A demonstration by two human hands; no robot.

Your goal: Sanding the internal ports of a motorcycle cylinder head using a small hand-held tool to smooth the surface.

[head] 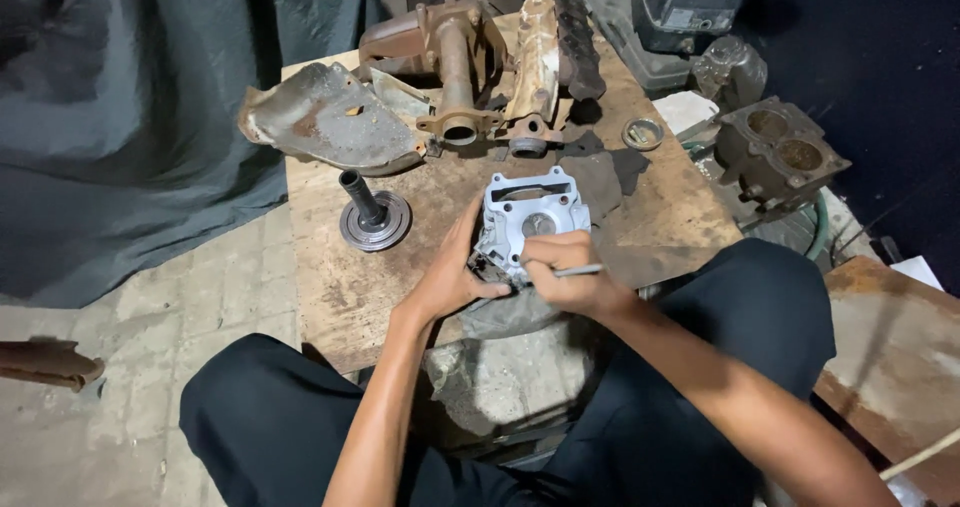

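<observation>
- Left hand (452,279) grips the near-left edge of a pale cylinder block (530,219).
- Right hand (566,273) pinches a thin metal tool (580,270) against it.
- Beyond both hands, rusty pipes (458,77) lie on the wooden tabletop (340,287).

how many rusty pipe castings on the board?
2. One rusty pipe casting stands at the board's far middle, open flange toward the camera. The second lies right beside it. Others may be hidden in the clutter behind.
</observation>
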